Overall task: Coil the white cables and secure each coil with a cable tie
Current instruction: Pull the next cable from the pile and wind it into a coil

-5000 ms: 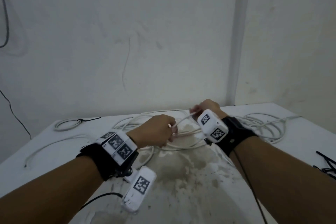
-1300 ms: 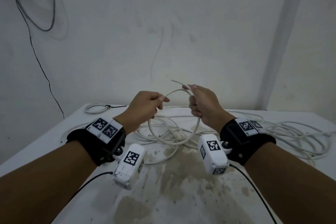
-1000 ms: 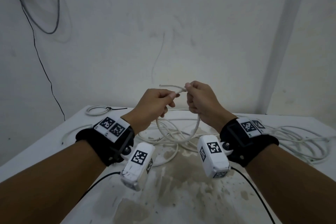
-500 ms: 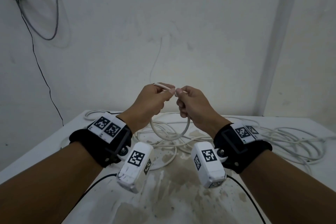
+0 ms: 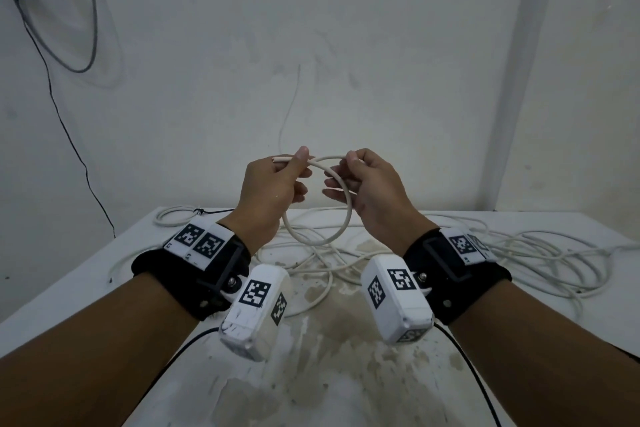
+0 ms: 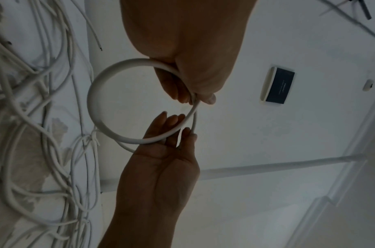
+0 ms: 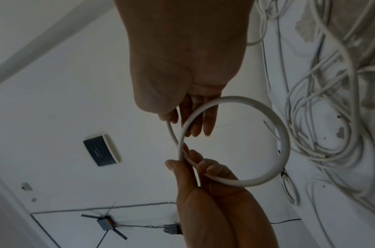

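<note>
From the head view the left hand (image 5: pixel 273 184) pinched the white cable (image 5: pixel 317 243) near its cut end above the tabletop (image 5: pixel 86 274), while both wrist views showed the right hand (image 6: pixel 161 167) lightly pinching the springy, light-looking loop, best gripped where its strands cross.

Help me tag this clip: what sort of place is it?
Probably a bare indoor workroom: a stained white table against plain white walls, with loose white cables strewn across it.

Room: scuffed white plaster walls (image 5: pixel 346 45); white tabletop (image 5: pixel 346 374) with brown worn stains; thin black wire (image 5: pixel 65 125) hanging at left; dim light.
</note>
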The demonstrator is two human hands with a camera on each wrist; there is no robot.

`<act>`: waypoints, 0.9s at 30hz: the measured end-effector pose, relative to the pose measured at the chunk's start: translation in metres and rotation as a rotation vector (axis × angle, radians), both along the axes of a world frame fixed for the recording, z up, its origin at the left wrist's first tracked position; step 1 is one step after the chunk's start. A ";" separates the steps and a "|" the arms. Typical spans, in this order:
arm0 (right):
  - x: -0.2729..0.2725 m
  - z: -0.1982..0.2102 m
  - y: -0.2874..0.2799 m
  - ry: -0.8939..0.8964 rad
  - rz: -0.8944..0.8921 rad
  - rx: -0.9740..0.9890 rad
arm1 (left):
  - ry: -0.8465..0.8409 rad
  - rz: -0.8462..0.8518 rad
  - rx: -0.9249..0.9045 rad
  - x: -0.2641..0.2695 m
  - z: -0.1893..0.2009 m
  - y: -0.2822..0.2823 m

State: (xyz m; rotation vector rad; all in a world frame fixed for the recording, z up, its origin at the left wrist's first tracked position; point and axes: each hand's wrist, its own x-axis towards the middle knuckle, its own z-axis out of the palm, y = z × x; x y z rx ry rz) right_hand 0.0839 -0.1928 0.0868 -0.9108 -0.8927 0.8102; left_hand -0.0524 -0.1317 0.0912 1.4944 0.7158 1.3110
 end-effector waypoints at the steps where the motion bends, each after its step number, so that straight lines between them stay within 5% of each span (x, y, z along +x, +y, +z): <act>1: 0.001 0.000 -0.001 0.022 0.007 -0.008 | -0.014 -0.002 -0.009 0.001 -0.001 0.001; 7: 0.009 0.005 -0.009 -0.190 -0.027 -0.225 | 0.019 0.072 0.000 0.002 -0.007 0.009; 10: 0.023 0.011 -0.011 -0.385 -0.450 -0.297 | 0.064 0.082 0.056 0.000 -0.010 0.010; 13: 0.031 0.020 -0.010 -0.815 -0.824 -0.168 | 0.134 0.077 0.132 0.000 -0.011 0.008; 15: 0.021 0.026 -0.006 -1.147 -0.691 -0.165 | 0.179 0.065 0.189 0.003 -0.009 0.005; 17: 0.009 0.030 -0.005 -1.234 -0.383 -0.257 | 0.190 0.075 0.219 0.007 -0.005 0.002; 20: 0.005 0.030 -0.007 -0.961 -0.035 -0.281 | 0.135 0.078 0.207 0.009 -0.003 0.000; 27: 0.012 0.014 -0.005 -0.713 0.121 -0.204 | 0.072 0.010 0.090 0.005 -0.006 0.003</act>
